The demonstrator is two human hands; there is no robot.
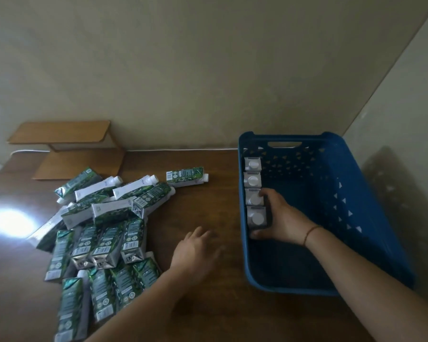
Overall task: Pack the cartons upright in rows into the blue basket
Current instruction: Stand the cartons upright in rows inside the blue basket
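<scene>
Two hands are at work. The right hand (pixel 282 218) is inside the blue basket (pixel 371 218), fingers and thumb wrapped around the nearest carton (pixel 256 217) of a row standing against the basket wall on that hand's left. The grip appears to be closed on this carton, with the thumb below it and the fingers reaching past it toward the next one. The left hand (pixel 195 253) hovers over the bare table (pixel 208 206), palm down, fingers spread and holding nothing; it is blurred.

Beyond the right hand's fingertips, three more cartons (pixel 252 180) stand upright, caps up, each touching the next. That makes four in the first row. Everything to the right of that hand inside the basket is unfilled floor.

To the left of the left hand lies the loose pile of cartons (pixel 101 230), all on their sides and overlapping. One stray carton (pixel 187 176) lies apart, ahead of that hand.

Assessment: the step in hand is seating the fourth carton in the first row. The task is at an early stage. The next move calls for releasing this carton squarely against its neighbour, then taking one from the pile's near edge and turning it cap-up before placing it nearer the person in the same row.
</scene>
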